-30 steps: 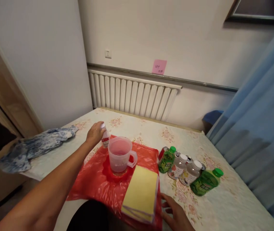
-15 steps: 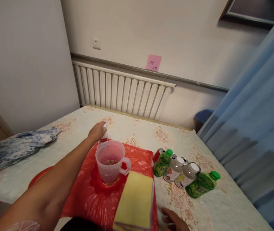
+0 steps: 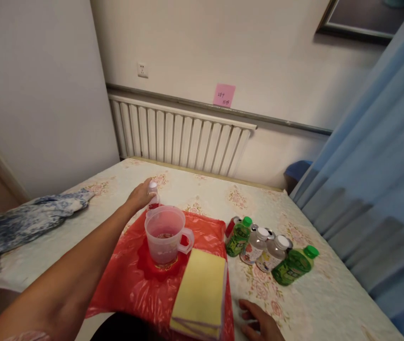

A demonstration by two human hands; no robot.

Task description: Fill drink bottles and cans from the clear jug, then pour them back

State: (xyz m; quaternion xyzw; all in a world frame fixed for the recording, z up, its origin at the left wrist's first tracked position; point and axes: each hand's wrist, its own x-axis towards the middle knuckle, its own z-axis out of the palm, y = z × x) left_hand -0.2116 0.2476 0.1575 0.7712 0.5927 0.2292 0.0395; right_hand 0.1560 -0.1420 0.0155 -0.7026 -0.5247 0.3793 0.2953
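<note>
My left hand (image 3: 139, 195) reaches across the table and is closed around a small white-capped bottle with a red label (image 3: 153, 194), which stands upright just behind a clear plastic measuring jug (image 3: 165, 234). The jug sits on a red plastic sheet (image 3: 127, 279) and holds a little liquid. A stack of yellow cloths (image 3: 200, 291) lies on the sheet in front of the jug. My right hand (image 3: 259, 319) rests flat on the table near its front edge, fingers spread, holding nothing.
A row of small bottles lies right of the sheet: a red can (image 3: 232, 225), a green bottle (image 3: 239, 236), two clear white-capped ones (image 3: 266, 246), another green one (image 3: 292, 266). A blue patterned cloth (image 3: 21, 222) lies at the left. A radiator (image 3: 184, 139) and a blue curtain (image 3: 382, 180) border the table.
The view has shifted, mainly to the right. My left hand stays on the small bottle behind the jug, and my right hand stays flat at the table's front edge.
</note>
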